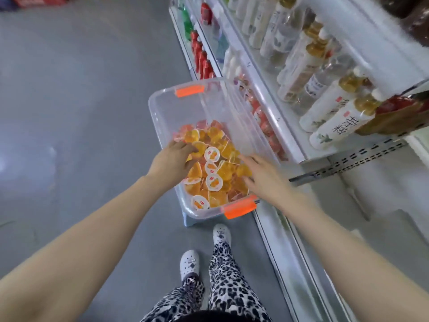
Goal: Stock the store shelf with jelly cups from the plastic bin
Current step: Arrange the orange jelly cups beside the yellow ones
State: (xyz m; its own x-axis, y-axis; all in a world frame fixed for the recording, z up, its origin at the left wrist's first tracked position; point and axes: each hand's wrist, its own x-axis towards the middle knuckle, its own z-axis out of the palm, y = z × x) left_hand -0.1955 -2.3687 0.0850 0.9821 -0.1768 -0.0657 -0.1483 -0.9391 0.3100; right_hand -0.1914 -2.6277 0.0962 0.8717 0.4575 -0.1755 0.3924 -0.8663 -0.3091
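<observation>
Left hand (pixel 173 160) fingers curled on jelly cups (pixel 214 168) heaped in plastic bin (pixel 183 108) beside shelf (pixel 287 135); right hand (pixel 264 176) spread flat, grasping nothing. Cups likely light, slick, lids delicate; pinch by rim.

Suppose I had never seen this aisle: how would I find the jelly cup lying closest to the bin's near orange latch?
Start at the clear plastic bin on the floor beside the shelf. Find the orange latch on its near rim, closest to the person's shoes. Just left of it, against the bin wall, lies a jelly cup showing its white lid with an orange fruit picture, unlike the plain orange cups beside it.
</observation>
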